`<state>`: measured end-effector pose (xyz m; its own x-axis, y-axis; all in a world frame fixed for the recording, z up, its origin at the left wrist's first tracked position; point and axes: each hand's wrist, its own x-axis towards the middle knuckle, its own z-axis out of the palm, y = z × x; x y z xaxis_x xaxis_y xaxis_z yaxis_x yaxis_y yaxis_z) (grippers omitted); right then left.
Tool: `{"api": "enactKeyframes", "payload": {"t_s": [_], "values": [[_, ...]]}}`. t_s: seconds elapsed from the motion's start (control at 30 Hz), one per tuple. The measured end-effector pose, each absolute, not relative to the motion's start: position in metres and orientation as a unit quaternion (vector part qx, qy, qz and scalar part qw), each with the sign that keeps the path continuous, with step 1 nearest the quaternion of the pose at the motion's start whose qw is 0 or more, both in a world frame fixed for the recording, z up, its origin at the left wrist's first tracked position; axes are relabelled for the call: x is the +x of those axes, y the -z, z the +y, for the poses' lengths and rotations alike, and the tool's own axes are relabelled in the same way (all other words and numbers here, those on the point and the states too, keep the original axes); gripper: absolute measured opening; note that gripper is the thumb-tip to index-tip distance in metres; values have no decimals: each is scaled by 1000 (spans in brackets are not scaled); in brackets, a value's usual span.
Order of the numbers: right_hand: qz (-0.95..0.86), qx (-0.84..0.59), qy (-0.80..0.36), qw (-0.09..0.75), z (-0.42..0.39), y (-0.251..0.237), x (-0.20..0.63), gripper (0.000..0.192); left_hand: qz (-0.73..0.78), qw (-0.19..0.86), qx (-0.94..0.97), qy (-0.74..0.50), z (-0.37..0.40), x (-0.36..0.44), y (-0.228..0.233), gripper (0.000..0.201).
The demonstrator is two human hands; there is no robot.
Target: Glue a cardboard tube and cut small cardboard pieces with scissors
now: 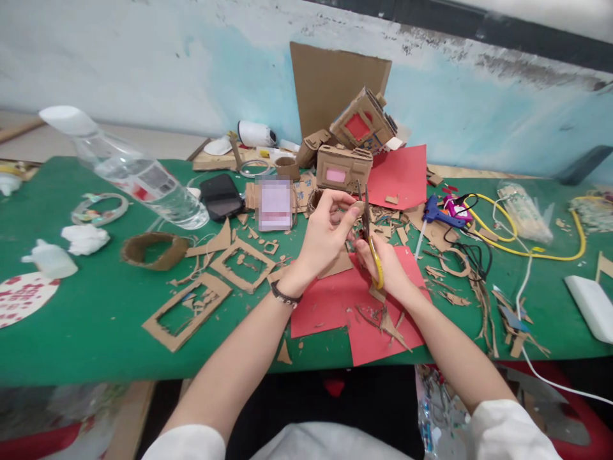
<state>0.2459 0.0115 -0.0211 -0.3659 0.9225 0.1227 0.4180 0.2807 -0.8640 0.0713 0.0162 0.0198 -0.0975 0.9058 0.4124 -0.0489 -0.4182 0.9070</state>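
My right hand (383,262) is closed round the yellow handles of a pair of scissors (377,259), their blades pointing up and away from me. Close to the blades, my left hand (330,223) pinches a small piece of cardboard (357,206) between thumb and fingers. Under both hands lies red paper (320,300) with cardboard scraps (390,329) on it. Just beyond them stands a small cardboard box (342,167) with a pink window, and a tilted cardboard box (361,121) with a red panel rests behind it.
On the left stand a clear bottle (143,179), a cardboard ring (179,249) and flat cardboard frames (218,319). A blue glue gun (443,214), yellow cable (546,257) and white power bank (591,310) lie right. The green table (96,345) meets a wall at the back.
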Motion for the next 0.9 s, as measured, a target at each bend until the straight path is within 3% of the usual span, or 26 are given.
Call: {"api": "enactKeyframes", "payload": {"t_s": [0.3,0.9], "values": [[-721,-451,-394,349,9,20,244,54,381,459,533,-600,10,82,-20,52],[-745,-474,-341,323,8,25,244,61,343,489,535,-598,15,74,-26,55]]}}
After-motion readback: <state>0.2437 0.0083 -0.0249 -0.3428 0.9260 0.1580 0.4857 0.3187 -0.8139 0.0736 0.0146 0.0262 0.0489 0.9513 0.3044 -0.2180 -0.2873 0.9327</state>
